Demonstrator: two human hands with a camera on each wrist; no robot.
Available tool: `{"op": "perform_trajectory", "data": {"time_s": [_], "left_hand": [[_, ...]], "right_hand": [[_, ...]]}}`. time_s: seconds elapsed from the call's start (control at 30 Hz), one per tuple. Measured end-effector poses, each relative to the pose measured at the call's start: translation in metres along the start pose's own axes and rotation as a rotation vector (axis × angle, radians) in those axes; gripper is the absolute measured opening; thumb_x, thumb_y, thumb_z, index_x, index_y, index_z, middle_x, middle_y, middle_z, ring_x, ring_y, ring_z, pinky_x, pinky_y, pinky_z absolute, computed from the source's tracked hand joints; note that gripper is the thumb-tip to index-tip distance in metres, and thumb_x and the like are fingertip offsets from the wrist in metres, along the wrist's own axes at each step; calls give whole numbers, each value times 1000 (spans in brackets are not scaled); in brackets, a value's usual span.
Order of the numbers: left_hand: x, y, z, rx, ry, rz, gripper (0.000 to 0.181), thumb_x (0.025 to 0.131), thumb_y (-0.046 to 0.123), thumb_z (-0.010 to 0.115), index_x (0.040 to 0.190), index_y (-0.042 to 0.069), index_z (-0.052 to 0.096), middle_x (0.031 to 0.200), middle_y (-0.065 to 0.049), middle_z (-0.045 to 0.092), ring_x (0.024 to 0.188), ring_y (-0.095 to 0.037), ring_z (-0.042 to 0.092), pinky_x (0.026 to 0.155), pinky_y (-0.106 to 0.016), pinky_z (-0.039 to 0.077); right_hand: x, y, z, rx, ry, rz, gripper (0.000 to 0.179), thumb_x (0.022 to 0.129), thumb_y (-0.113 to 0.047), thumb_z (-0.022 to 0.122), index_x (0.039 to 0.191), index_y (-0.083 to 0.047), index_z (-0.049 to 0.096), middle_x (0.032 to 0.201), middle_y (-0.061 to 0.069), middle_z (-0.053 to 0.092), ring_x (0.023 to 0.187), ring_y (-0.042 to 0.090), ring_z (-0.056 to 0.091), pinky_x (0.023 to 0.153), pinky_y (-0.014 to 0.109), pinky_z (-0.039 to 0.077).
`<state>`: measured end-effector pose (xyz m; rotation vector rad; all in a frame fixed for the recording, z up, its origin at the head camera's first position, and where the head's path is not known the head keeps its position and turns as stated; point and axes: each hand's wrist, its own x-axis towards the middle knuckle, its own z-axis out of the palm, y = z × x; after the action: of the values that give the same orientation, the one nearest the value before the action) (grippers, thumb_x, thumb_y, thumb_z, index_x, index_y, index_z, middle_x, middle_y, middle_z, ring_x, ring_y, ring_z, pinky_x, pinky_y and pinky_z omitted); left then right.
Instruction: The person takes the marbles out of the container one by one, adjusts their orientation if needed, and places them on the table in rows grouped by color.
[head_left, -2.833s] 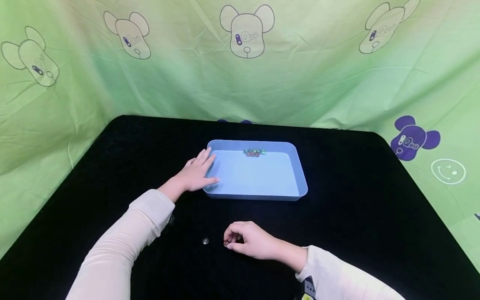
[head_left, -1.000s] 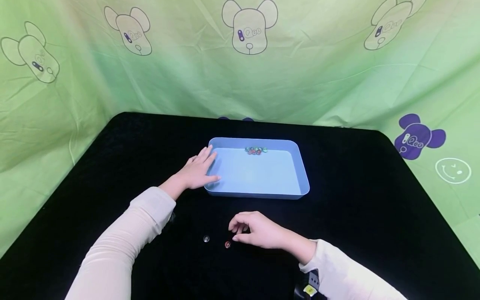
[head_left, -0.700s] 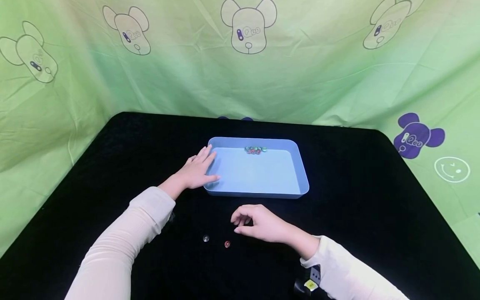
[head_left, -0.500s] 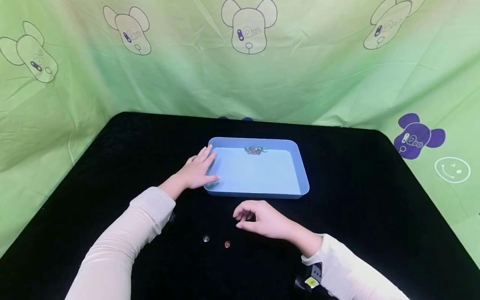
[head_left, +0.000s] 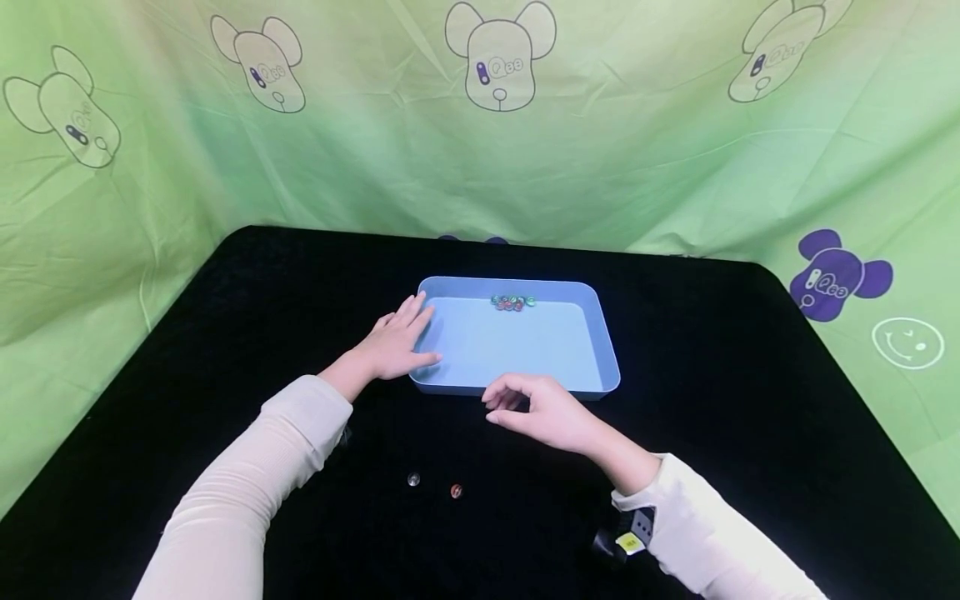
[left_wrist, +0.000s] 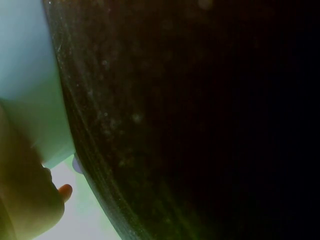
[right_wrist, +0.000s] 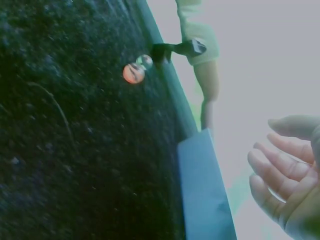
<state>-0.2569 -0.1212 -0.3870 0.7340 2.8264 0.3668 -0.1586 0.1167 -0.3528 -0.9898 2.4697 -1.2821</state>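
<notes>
A blue tray (head_left: 517,346) lies on the black-covered table with a cluster of several glass marbles (head_left: 512,303) along its far wall. My left hand (head_left: 393,343) rests on the tray's left rim, fingers spread and straight; the left wrist view shows only part of this hand (left_wrist: 30,205). Above the front rim, my right hand (head_left: 543,410) hangs with loosely bent fingers. In the right wrist view the palm of this hand (right_wrist: 292,172) is bare. An orange-red marble (head_left: 456,492) and a clear marble (head_left: 413,479) lie on the cloth nearer the body.
Black cloth (head_left: 712,375) covers the table. A green curtain (head_left: 360,158) printed with bear heads encloses the back and sides. A wrist camera with a yellow label (head_left: 630,543) hangs below the right sleeve (head_left: 720,533).
My right hand has let go of the orange-red marble, then risen away from it up to the tray's front rim. The left hand has stayed on the rim.
</notes>
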Motion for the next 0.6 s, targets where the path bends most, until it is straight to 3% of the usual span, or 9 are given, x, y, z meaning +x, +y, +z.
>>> {"op": "perform_trajectory", "data": {"time_s": [0.6], "left_hand": [[-1, 0, -1, -19, 8, 23, 79, 82, 51, 45, 139, 7, 11, 144, -9, -5, 129, -22, -7, 98, -47, 9]], "right_hand": [[6, 5, -21, -14, 118, 46, 11, 80, -9, 60, 91, -6, 60, 83, -2, 59, 76, 11, 54, 70, 30, 43]]}}
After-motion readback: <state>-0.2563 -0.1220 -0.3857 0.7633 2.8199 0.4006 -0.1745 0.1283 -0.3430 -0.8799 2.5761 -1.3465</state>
